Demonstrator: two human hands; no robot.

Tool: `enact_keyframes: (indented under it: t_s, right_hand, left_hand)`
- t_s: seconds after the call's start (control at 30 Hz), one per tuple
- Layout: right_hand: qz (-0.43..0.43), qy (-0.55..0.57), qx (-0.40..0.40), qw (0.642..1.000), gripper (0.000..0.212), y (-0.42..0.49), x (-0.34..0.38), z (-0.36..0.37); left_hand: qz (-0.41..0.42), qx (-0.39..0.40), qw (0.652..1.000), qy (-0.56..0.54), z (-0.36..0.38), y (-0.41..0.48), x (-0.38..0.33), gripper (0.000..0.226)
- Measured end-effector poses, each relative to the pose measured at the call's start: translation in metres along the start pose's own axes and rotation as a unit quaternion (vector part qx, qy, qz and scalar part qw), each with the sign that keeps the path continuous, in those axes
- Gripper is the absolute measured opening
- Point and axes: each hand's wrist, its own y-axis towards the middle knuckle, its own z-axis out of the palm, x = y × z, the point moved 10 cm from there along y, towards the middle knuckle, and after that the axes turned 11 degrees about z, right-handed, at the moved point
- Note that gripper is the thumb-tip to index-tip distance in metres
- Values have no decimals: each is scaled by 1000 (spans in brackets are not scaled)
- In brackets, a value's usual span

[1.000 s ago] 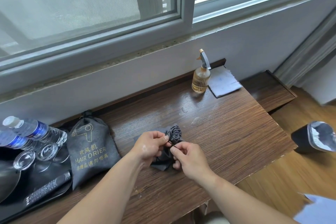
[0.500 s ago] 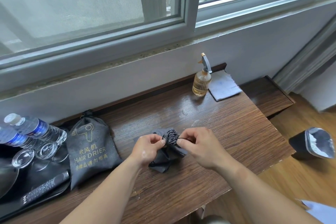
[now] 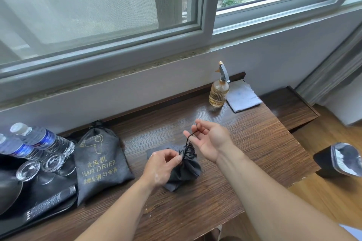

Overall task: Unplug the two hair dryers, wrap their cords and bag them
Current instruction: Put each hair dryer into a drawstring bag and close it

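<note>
**Left grip** (image 3: pixel 162 166): nearest, at 7 o'clock of the work. Thumb and forefinger are pinched together on the gathered neck of the dark bag.

**Dark bag** (image 3: pixel 186 172): lies mid-table (image 3: pixel 244 162), with its puckered mouth turned toward 12 o'clock. Contents are hidden, and no dryer or cord shows.

**Drawstring** (image 3: pixel 188 139): runs from the neck up toward 1 o'clock and looks taut.

**Right grip** (image 3: pixel 210 143): raised above the table at 1 o'clock of the bag, palm showing, fingers curled round the drawstring.

**Printed bag** (image 3: pixel 100 162): at 9 o'clock, marked HAIR DRIER. It lies flat with its neck cinched, just beside the tray (image 3: pixel 64 204).

**Far items**: water bottles (image 3: pixel 39 141) and upturned glasses (image 3: pixel 27 167) at 9 to 10 o'clock. Spray bottle (image 3: pixel 218 92) with a folded cloth (image 3: pixel 242 98) at 1 o'clock, by the wall.

**Hazards, as judged**:
- Too hard a pull could snap the thin drawstring or drag it out of its channel.
- If the left pinch slips, the bag could jump toward the right grip and the neck reopen.
- A wide sweep of the raised hand toward 1 o'clock could tip the spray bottle.
</note>
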Motion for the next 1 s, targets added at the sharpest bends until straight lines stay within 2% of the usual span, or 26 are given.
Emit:
enact_keyframes:
  t_s: [0.23,0.3,0.33,0.37,0.4,0.43,0.47,0.5,0.57,0.63,0.67,0.73,1.0]
  right_hand:
    - [18,-89,3,996,4,21,-5,23]
    - [20,-170,15,985,6,22,-9,30]
    - [8,-254,3,967,11,21,-7,31]
    - [-34,-379,-27,924,20,20,1,30]
    - [-96,-517,-72,848,29,18,13,30]
    - [-167,-624,-129,752,33,13,26,29]
    - [-233,-677,-179,675,31,4,37,27]
    - [-286,-685,-198,641,23,-9,41,26]
    - [-351,-652,-180,648,12,-31,32,16]
    - [-385,-643,-128,650,8,-46,7,9]
    - [-396,-647,-96,644,3,-51,-10,7]
    - [-388,-667,-39,636,10,-50,-45,0]
    - [-404,-673,-91,613,25,-30,-57,-25]
  left_hand:
    - [-2,-15,1000,-3,0,-7,-7,16]
    - [-27,-27,999,-18,0,-9,-3,17]
    - [-45,-35,998,-39,-1,-10,0,17]
    - [-65,-44,995,-66,-1,-12,4,18]
    - [-87,-51,991,-93,-1,-14,9,19]
    - [-108,-56,986,-117,-1,-16,13,21]
    - [-128,-59,980,-138,0,-18,18,24]
    - [-145,-63,975,-157,1,-19,22,26]
    - [-173,-70,963,-193,4,-22,27,25]
    - [-184,-70,956,-216,7,-22,29,20]
    - [-185,-67,956,-219,8,-21,29,19]
    - [-187,-62,955,-221,8,-22,29,18]
    - [-187,-61,957,-215,5,-21,28,22]
